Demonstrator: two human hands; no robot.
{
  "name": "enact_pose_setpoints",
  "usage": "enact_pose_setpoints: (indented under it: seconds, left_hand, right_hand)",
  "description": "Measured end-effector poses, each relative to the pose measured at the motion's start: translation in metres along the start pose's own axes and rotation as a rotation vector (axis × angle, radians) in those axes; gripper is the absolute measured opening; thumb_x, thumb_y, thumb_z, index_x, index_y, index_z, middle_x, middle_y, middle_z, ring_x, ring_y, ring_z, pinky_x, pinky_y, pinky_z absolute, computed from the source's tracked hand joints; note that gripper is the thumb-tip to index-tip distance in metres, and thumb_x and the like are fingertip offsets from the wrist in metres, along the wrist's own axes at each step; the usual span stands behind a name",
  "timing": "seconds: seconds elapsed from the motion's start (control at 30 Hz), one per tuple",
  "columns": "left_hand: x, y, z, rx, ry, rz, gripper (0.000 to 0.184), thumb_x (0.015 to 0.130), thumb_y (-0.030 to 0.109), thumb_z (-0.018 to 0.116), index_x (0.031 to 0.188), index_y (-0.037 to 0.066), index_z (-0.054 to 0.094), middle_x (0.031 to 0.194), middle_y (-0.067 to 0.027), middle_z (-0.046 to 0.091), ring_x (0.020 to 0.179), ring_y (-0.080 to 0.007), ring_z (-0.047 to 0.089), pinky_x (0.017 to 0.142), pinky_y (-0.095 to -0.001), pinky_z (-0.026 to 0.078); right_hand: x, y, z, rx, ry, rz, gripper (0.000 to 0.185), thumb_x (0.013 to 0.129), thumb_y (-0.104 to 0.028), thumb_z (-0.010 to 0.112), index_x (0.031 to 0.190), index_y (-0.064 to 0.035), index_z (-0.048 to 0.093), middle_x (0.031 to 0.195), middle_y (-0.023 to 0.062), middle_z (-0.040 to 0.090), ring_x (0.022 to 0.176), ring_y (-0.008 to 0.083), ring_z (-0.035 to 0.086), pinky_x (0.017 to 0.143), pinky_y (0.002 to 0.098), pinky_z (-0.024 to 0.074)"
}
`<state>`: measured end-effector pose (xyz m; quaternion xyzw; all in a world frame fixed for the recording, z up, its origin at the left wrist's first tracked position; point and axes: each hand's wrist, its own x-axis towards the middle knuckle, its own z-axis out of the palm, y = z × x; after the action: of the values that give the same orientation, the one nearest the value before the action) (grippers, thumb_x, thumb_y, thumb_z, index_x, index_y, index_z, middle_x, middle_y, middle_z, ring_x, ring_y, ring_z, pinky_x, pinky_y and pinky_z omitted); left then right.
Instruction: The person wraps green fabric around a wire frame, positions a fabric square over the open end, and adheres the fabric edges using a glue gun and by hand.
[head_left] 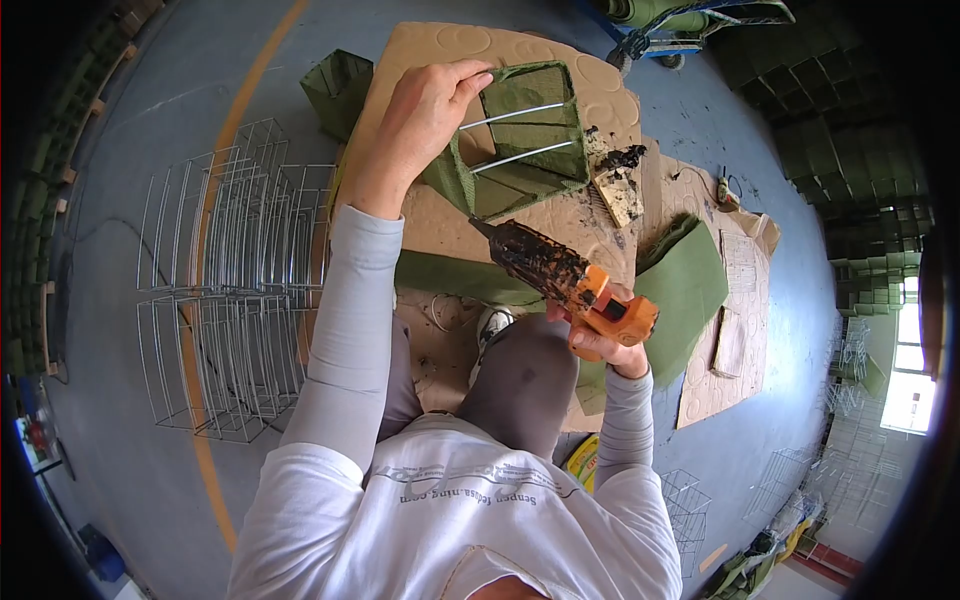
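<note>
A: Grips?
B: Left hand (425, 105) pinches green box (453, 180) rim, far side; right hand (627, 357) wrapped round orange gun (598, 290).
A: Progress?
B: Fabric's around frame, two rods (511, 116) bare. Seams finished or left? Can't tell.

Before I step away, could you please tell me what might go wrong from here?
Black residue on the orange gun could smear the green fabric-covered frame, as the nozzle sits close to its lower corner. The left hand grips the frame only near an upper corner, so it might pivot if nudged. Residue could also drop onto the green sheet beneath the gun, held in the right hand.
</note>
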<state>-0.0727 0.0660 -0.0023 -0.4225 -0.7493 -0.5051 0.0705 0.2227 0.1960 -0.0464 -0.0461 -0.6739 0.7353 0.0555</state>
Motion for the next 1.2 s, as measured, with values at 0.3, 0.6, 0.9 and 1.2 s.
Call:
enact_pose_setpoints:
  seconds: [0.3,0.6,0.9,1.2]
  left_hand:
    - [0.000,0.000,-0.001,0.018,-0.015,-0.011,0.029,0.097,0.023,0.057,0.111,-0.001,0.066,0.076,-0.0215,0.061,0.064,-0.0227,0.057,0.067,-0.0316,0.048]
    - [0.000,-0.002,0.001,0.007,0.020,0.026,0.028,0.096,0.022,0.057,0.111,0.000,0.066,0.069,-0.0196,0.056,0.058,-0.0208,0.049,0.062,-0.0317,0.045]
    - [0.000,-0.001,0.000,0.013,0.017,0.019,0.028,0.096,0.021,0.058,0.112,0.000,0.066,0.067,-0.0175,0.054,0.057,-0.0177,0.047,0.059,-0.0310,0.043]
    - [0.000,0.001,-0.001,0.022,0.003,0.024,0.029,0.097,0.022,0.057,0.112,-0.001,0.066,0.073,-0.0201,0.060,0.062,-0.0205,0.054,0.065,-0.0312,0.047]
  right_hand:
    - [-0.007,0.000,-0.005,0.041,0.029,-0.029,0.044,0.075,-0.023,0.084,0.105,0.0005,0.063,0.094,0.0064,0.067,0.083,0.0144,0.061,0.072,0.0278,0.0496]
    - [-0.013,0.007,-0.009,0.050,0.061,-0.023,0.043,0.076,-0.024,0.084,0.105,0.0003,0.063,0.093,0.0054,0.066,0.081,0.0127,0.059,0.071,0.0271,0.0491]
    - [-0.016,0.006,-0.014,0.037,0.065,-0.018,0.042,0.077,-0.015,0.080,0.111,0.0022,0.061,0.094,0.0061,0.065,0.082,0.0126,0.058,0.072,0.0264,0.0483]
    - [-0.015,0.004,-0.012,0.049,0.081,-0.024,0.042,0.077,-0.018,0.081,0.108,0.0020,0.061,0.094,0.0058,0.064,0.084,0.0128,0.057,0.074,0.0265,0.0474]
